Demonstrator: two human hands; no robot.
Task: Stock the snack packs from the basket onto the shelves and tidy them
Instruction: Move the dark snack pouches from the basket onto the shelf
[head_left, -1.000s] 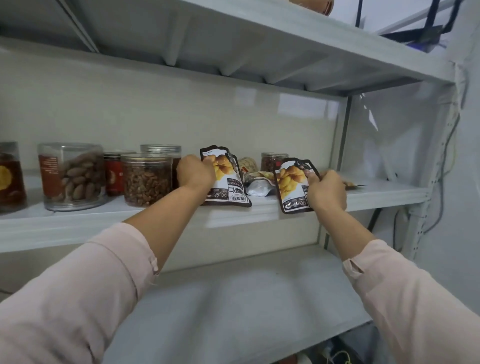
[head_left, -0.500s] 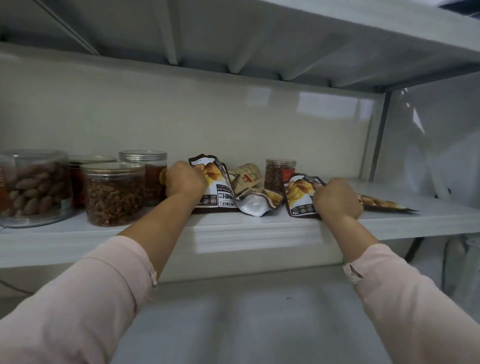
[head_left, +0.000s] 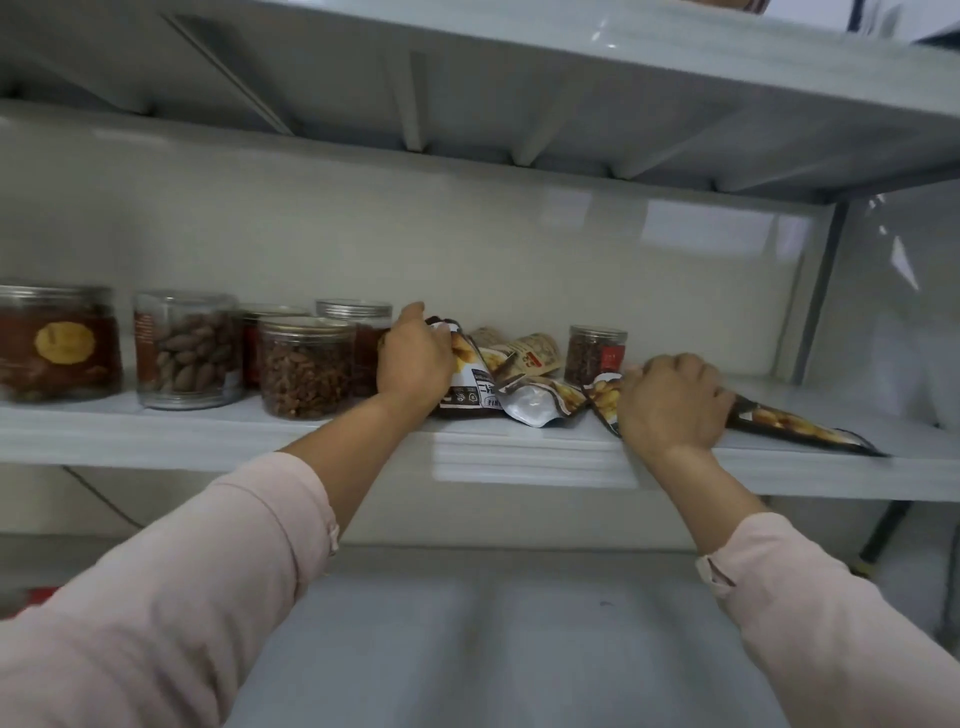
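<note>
Left hand (head_left: 414, 366), right hand (head_left: 672, 400) gripping packs (head_left: 470, 387) on shelf (head_left: 519, 452).

The shelf (head_left: 519, 457) is seen as smooth painted metal with a dull sheen. The jars (head_left: 306, 369) are made of clear glossy plastic, capped with silvery lids (head_left: 353, 307). The snack packs (head_left: 470, 387) are formed of glossy printed film, one silvery-backed. The sleeves (head_left: 208, 571) are of matt cloth.

Position: head-worn, single wide-angle view.
Facing: forward at middle shelf (head_left: 208, 431); upper shelf (head_left: 571, 104) underside overhead.
Range: near the shelf front.
</note>
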